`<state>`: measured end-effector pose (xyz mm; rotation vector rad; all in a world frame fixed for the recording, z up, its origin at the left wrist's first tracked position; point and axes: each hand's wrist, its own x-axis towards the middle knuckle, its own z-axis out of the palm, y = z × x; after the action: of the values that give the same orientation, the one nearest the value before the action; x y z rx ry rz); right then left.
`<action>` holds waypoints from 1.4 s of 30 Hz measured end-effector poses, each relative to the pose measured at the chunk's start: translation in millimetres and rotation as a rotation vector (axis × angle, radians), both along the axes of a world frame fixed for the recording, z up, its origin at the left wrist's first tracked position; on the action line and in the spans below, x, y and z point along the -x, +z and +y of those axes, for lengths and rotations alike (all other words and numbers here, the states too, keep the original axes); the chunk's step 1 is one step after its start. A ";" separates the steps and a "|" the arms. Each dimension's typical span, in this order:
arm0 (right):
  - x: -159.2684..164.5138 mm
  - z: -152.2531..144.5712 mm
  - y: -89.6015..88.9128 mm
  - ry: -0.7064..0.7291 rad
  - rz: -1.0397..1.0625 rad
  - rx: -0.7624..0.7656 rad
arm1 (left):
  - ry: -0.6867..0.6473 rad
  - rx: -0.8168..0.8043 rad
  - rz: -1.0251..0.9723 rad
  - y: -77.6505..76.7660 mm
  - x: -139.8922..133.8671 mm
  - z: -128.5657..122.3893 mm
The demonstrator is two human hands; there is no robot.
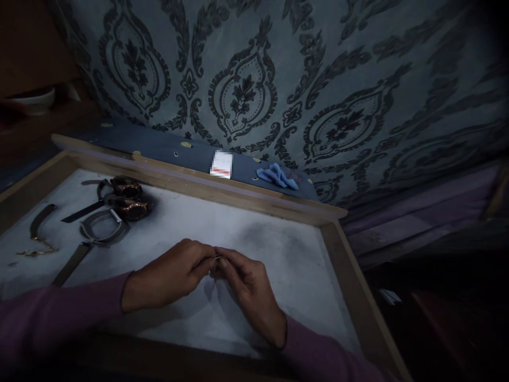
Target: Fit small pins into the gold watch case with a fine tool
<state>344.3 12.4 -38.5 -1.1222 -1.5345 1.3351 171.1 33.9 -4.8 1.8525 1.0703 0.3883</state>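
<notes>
My left hand (169, 276) and my right hand (252, 289) meet above the middle of the white-bottomed wooden tray (350, 276). Both hands are closed, with thumbs and fingertips pinching a tiny metallic piece (217, 258) between them. Most of that piece is covered by my fingers, so its kind is not clear. To the left of my hands lie a grey watch (104, 228) with its strap looped, and dark watches (135, 209) with copper-coloured cases. A dark olive strap (72, 264) lies partly behind my left sleeve.
A curved strap (40, 220) and a gold-coloured chain (37, 251) lie at the tray's left. Beyond its raised back rim, a white card (221, 164) and a crumpled blue cloth (277, 175) rest on patterned fabric. A patterned curtain (242, 95) hangs behind.
</notes>
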 end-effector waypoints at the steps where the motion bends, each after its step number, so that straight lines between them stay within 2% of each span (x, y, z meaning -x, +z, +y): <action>1: 0.2 -0.3 -0.4 -0.001 -0.004 -0.002 | 0.005 -0.035 0.013 -1.2 -0.8 -1.8; 7: 1.0 0.4 -3.7 -0.012 0.036 0.084 | 0.052 -0.118 0.083 -8.5 -4.8 -12.0; 16: 4.0 2.2 1.2 0.003 0.143 0.165 | 0.084 -0.149 0.050 -17.6 -7.7 -15.1; 28: 2.9 2.8 -2.1 -0.048 0.092 0.090 | 0.095 -0.113 0.039 -13.2 -8.9 -11.2; 42: 3.8 5.5 0.1 -0.022 0.242 0.240 | 0.068 -0.173 0.083 -14.6 -7.4 -12.2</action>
<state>340.5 18.0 -38.3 -1.0722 -1.2075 1.6080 178.5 21.6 -19.5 2.0032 1.1901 0.4599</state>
